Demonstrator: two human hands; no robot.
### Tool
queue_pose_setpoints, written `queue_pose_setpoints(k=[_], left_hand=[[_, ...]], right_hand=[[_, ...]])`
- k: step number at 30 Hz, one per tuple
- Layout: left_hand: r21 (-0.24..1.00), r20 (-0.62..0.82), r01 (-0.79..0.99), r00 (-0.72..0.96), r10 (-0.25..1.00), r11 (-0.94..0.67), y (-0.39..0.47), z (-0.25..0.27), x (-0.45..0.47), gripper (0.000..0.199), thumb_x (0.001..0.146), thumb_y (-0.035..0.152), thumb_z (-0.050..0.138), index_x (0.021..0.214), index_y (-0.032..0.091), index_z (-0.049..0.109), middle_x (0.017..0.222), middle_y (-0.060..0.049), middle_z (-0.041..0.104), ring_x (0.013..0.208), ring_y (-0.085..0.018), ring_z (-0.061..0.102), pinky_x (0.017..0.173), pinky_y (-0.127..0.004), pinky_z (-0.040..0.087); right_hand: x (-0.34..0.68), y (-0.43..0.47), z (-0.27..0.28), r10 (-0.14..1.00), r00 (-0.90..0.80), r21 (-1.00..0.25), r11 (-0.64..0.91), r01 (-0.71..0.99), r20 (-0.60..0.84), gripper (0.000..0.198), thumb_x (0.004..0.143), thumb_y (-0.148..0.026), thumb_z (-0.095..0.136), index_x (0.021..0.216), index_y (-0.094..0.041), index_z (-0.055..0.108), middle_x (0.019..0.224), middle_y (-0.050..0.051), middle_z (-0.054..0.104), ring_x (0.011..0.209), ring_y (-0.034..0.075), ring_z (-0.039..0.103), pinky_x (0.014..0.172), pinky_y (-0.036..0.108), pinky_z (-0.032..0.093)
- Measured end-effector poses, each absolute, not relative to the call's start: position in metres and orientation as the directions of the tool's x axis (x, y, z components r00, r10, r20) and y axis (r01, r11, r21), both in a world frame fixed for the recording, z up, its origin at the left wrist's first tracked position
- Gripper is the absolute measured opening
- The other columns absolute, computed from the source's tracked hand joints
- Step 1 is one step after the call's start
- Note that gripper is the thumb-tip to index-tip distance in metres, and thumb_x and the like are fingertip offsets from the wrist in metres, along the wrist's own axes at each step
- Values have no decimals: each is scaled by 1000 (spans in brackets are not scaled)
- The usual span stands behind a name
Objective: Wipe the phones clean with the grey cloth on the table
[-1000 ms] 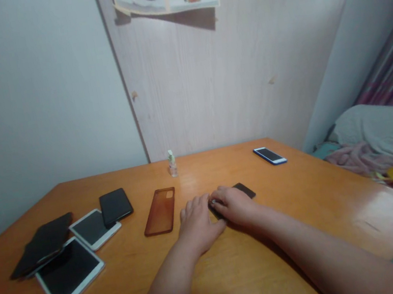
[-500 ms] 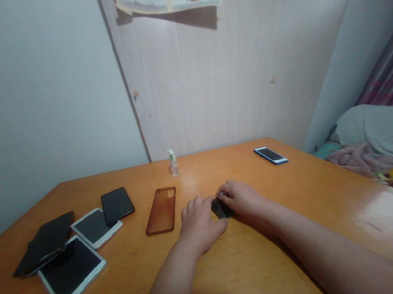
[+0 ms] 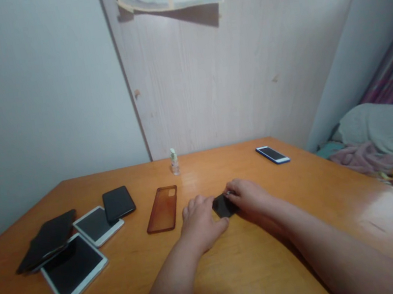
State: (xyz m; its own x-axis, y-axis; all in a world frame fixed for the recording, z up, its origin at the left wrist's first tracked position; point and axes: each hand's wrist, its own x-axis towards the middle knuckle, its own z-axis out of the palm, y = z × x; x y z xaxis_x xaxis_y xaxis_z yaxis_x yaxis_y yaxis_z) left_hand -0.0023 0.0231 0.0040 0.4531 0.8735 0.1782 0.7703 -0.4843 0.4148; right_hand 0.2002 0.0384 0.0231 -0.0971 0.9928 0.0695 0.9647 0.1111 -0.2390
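Observation:
A dark, flat, phone-like slab (image 3: 223, 206) lies on the table between my hands, its right part covered. My left hand (image 3: 201, 223) steadies its left end, with the index finger at the far edge and the thumb at the near edge. My right hand (image 3: 247, 196) is closed over the slab's right side, fingertips bent down; a small shiny bit shows at them, too small to name. Left of my left hand lies a brown translucent phone case (image 3: 162, 209). Behind it stands a small clear spray bottle (image 3: 174, 163).
On the wooden table (image 3: 218, 282), two white-framed tablets (image 3: 74, 269), a black tablet or phone (image 3: 118, 203) and a dark folded cover (image 3: 49, 240) overlap at the left. A blue-edged phone (image 3: 273, 154) lies at the far right. Bedding (image 3: 384, 132) is beyond the right edge.
My right hand has slid slightly right along the slab, so more of its dark surface shows. My left hand stays in place. The view has shifted a little.

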Motion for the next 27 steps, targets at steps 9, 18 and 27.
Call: queue_pose_setpoints(k=[9,18,27], left_hand=[[412,141,778,461,876,-475,23,8,-3,51,79,52,61,124,27,59,119,-8,59,115,-32,51,95,-43,43],[402,188,772,457,870,-492,24,3,-3,54,78,52,62,125,27,59,119,-9,59,114,-32,51,95,-43,43],[406,156,777,460,874,-481,24,4,-3,53,78,52,61,125,27,59,119,-8,59,116,-32,51,97,-43,42]], right_hand=[[208,37,26,996,-49,-211,64,975,76,18,91,-29,52,92,-21,69,95,7,71,86,20,61,67,27,36],[221,41,29,997,70,-176,-60,983,46,17,88,-27,53,92,-20,68,90,8,70,79,20,60,62,27,32],[220,41,26,1000,12,-218,-8,976,19,12,85,-26,56,91,-21,66,88,5,70,79,18,59,62,25,33]])
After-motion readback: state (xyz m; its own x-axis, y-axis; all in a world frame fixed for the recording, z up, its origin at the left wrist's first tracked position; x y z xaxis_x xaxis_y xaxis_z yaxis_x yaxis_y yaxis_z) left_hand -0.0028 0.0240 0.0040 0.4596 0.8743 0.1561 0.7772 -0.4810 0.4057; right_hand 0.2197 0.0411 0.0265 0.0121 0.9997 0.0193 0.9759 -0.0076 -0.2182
